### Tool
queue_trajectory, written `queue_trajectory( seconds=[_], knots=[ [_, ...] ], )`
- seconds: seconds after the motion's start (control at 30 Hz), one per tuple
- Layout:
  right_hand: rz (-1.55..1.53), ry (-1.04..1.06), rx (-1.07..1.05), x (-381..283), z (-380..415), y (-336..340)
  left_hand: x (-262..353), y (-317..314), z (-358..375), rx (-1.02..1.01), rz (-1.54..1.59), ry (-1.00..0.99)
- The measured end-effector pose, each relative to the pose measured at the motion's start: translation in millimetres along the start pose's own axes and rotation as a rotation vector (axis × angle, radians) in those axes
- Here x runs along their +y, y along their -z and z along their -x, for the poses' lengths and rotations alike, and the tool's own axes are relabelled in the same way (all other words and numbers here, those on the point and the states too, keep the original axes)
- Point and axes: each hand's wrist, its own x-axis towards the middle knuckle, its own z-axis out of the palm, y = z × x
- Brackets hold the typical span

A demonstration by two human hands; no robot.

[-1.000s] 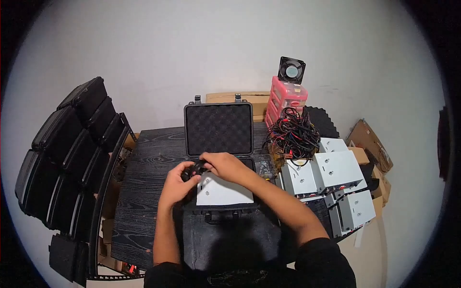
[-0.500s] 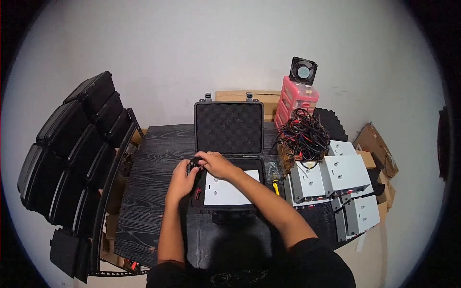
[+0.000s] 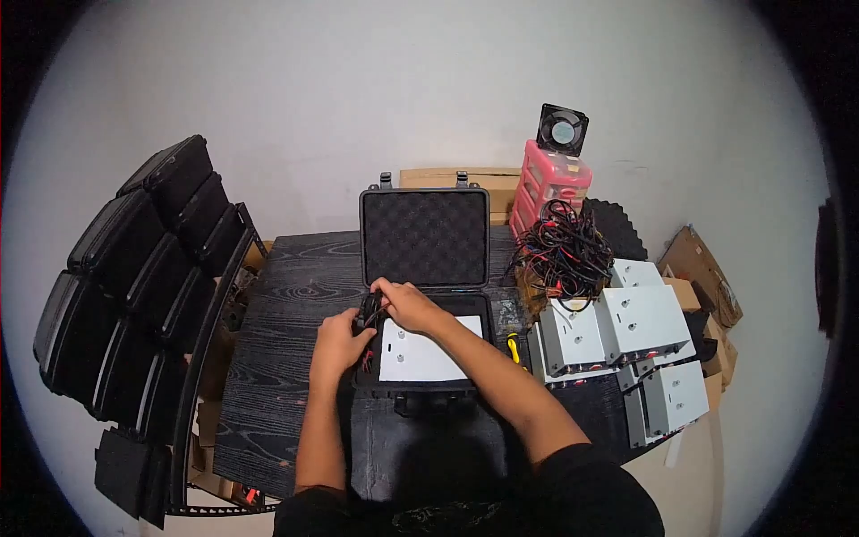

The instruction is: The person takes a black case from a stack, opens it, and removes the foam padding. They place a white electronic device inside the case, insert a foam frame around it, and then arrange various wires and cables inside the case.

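An open black hard case has foam in its lid and a white metal box lying in its base. At the base's left side is a coiled black cable, with red clip-like ends hanging below. My right hand reaches across the white box and pinches the top of the coil. My left hand is on the coil's left side, with the thumb and fingers closed about it; parts of the fingertips are hidden.
A yellow-handled tool lies right of the case. Further right are stacked white boxes, a heap of tangled cables and a pink drawer unit with a fan on top. Several black cases fill a rack at left.
The cable coil sits slightly lower against the case's left side. My left hand has shifted a little left and its thumb has spread further from the fingers; my right hand stays at the coil's top.
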Motion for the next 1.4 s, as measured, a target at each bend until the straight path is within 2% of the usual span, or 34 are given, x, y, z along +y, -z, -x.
queue_trajectory(
  seconds=[0.17,0.27,0.4,0.5,0.67,0.77,0.87,0.97,1.07,1.17,1.3,1.4],
  knots=[
    [0.021,-0.035,0.017,-2.0,0.4,-3.0,-7.9,-11.1,-6.8,0.013,0.043,-0.028],
    [0.067,-0.072,0.025,-7.0,-0.3,-5.9,-12.7,-15.1,-6.5,0.108,0.059,-0.122],
    [0.095,-0.078,0.019,-5.3,-1.7,-8.6,-17.9,-16.6,-11.6,0.068,0.068,-0.116],
    [0.101,-0.005,0.015,-2.4,1.3,-6.0,-17.0,-15.6,-12.2,0.040,0.078,-0.104],
    [0.151,-0.082,-0.058,-13.6,1.8,0.6,-14.1,-10.9,-12.8,-0.008,0.058,-0.142],
    [0.164,-0.119,-0.048,-16.0,0.4,-3.0,-17.9,-23.8,-13.1,0.107,0.097,-0.187],
    [0.178,-0.121,-0.004,-8.9,0.9,-10.6,-13.7,-25.9,-14.3,0.054,0.101,-0.071],
    [0.199,-0.132,-0.042,-15.2,1.3,-3.0,-12.5,-25.1,-12.4,0.091,0.086,-0.135],
    [0.238,-0.061,-0.080,-19.6,3.6,-2.0,-15.7,-16.3,-11.4,0.052,0.204,-0.289],
    [0.265,-0.010,-0.067,-21.3,4.2,-3.4,-37.2,-12.1,-18.9,-0.084,0.140,-0.355],
    [0.086,-0.093,0.024,-16.4,2.2,-9.1,-24.0,3.8,-22.5,-0.126,0.159,-0.348],
    [0.137,-0.056,0.006,-11.1,-1.0,-7.7,-21.6,5.6,-29.9,-0.175,0.205,-0.298]
  ],
)
